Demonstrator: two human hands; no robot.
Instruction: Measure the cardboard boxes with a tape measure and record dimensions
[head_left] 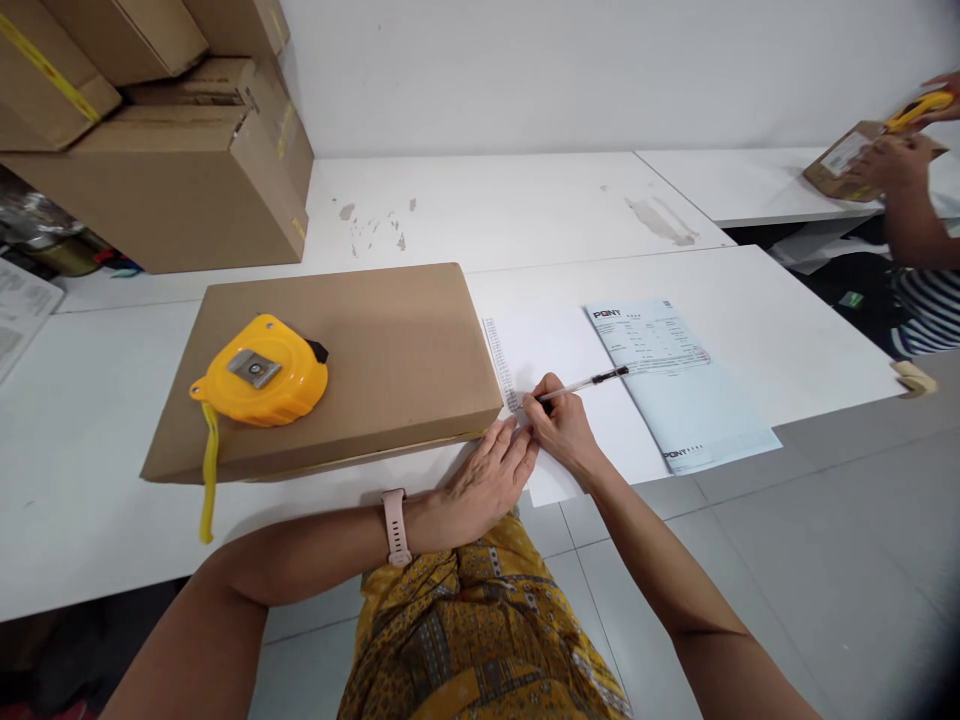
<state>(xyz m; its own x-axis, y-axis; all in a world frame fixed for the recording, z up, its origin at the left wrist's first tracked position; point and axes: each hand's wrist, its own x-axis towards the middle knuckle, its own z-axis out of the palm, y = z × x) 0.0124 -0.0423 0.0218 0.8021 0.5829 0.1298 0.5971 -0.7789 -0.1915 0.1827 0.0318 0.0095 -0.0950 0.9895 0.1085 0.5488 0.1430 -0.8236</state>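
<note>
My right hand (559, 425) is closed around a pen (589, 384), its tip down on a white sheet of paper (536, 340) with a column of small handwriting along its left side. Flat beside it lies my left hand (487, 475), fingers stretched out and touching the paper near the front corner of a closed cardboard box (390, 350). A yellow tape measure (281, 395) rests on that box, its yellow strap hanging over the front edge. Right of the pen, a light-blue printed form (697, 410) overlaps the white sheet.
Cardboard boxes (180, 180) are stacked at the back left against the wall. The white table (780, 330) ends at the front, above a tiled floor. At far right another person's hands (892, 165) hold a small box (836, 185) and a yellow tool (919, 108).
</note>
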